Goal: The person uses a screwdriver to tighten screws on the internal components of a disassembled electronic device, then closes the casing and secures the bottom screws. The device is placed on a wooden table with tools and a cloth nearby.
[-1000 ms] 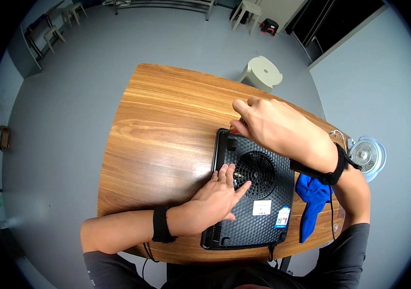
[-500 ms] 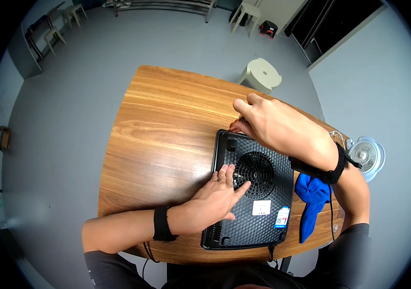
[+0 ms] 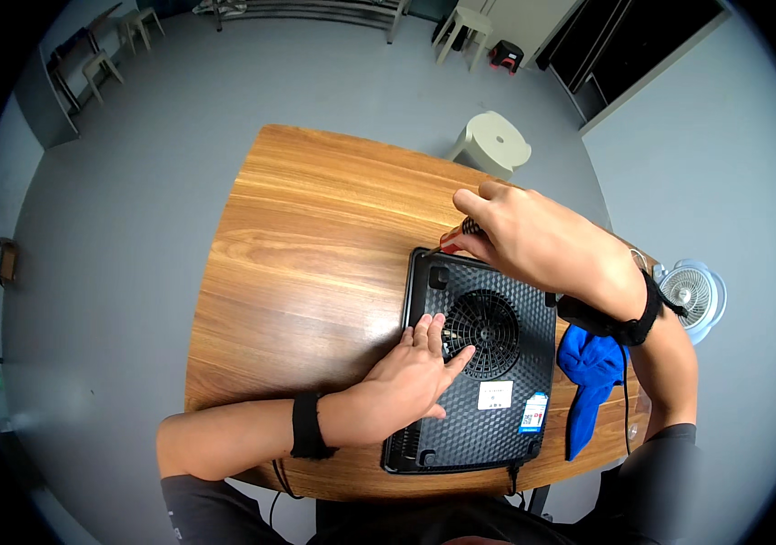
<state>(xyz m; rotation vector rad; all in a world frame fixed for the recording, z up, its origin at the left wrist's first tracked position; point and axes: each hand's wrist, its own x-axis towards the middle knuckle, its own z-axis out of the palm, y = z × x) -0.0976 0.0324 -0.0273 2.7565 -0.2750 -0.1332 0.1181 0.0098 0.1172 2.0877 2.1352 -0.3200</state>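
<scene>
A black laptop cooling pad point(image 3: 461, 418) with a round fan grille lies on the wooden table, its rubber feet and stickers facing up. My left hand point(image 3: 404, 372) rests spread on it, fingertips over the grille's left edge. My right hand point(image 3: 515, 232) is closed around a screwdriver point(image 3: 449, 242) with a red and black handle. Its shaft points down at the pad's far left corner; whether the tip sits in a screw is too small to tell. Part of the handle is hidden by my fingers.
A blue cloth point(image 3: 592, 363) lies right of the pad, with a black cable beside it. Beyond the table's right edge stands a small white and blue fan point(image 3: 692, 295). A cream stool point(image 3: 494, 143) is behind the far edge. The wooden table point(image 3: 297, 245) extends to the left.
My right hand has shifted slightly right and tilted, so more of the red screwdriver handle shows. My left hand stays pressed on the pad.
</scene>
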